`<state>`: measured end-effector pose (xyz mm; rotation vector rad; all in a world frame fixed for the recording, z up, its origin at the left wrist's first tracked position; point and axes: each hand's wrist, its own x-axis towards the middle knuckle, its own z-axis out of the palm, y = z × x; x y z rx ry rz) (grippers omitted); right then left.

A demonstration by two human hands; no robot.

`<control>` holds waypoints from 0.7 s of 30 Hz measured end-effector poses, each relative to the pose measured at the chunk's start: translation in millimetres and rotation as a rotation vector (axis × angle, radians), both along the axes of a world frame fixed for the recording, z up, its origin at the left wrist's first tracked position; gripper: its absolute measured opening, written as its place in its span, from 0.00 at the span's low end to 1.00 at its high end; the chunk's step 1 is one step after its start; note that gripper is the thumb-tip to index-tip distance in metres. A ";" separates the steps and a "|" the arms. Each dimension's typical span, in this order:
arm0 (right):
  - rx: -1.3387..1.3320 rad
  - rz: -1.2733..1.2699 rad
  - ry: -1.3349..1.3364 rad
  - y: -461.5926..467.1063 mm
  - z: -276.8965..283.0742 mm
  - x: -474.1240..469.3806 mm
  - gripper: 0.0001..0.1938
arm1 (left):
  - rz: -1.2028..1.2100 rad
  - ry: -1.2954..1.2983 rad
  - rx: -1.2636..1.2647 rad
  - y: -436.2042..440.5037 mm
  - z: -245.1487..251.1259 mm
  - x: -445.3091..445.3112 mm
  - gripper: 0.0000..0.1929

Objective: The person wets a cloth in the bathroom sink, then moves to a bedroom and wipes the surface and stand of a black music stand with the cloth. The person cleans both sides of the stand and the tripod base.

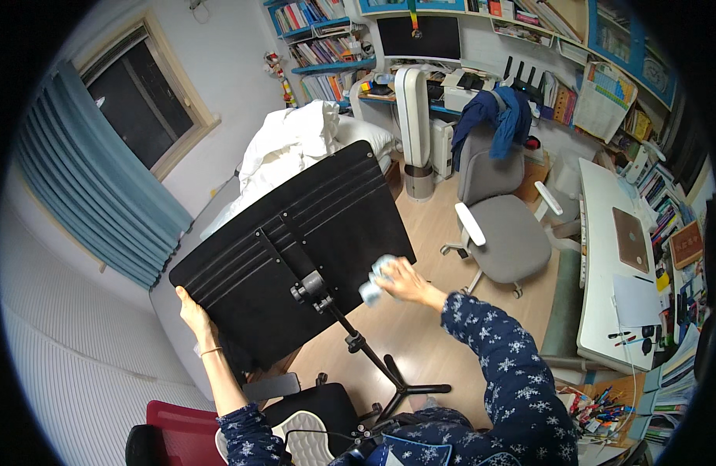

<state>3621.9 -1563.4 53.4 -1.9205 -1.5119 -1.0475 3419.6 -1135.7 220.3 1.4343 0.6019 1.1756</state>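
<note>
A black music stand (346, 233) with a wide flat desk leans tilted before me, its back side facing me, on a black pole with tripod legs (401, 387). My left hand (196, 317) grips the desk's lower left corner. In my right hand (407, 282) is a crumpled light blue and white cloth (371, 291), held near the desk's right edge, slightly blurred; whether the cloth touches the desk I cannot tell. A joint with knobs (311, 286) connects the desk to the pole.
A grey swivel chair (506, 233) with clothes over its back stands beyond, right of a white tower fan (412, 116). At right is a white desk (597, 233) with a laptop (630, 240). A bed with white bedding (288, 140) lies behind the stand; a red-backed chair (180, 431) is lower left.
</note>
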 end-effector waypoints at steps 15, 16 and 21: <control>0.425 -0.336 0.123 65.3 145.2 115.6 0.23 | 0.072 0.043 0.053 -16.3 5.2 18.4 0.38; 0.399 -0.306 0.103 53.9 116.1 99.4 0.23 | 0.071 0.037 0.060 -15.7 4.5 17.8 0.38; 0.136 -0.058 0.227 -4.1 19.2 23.0 0.22 | 0.117 0.138 0.042 -12.4 1.0 13.4 0.37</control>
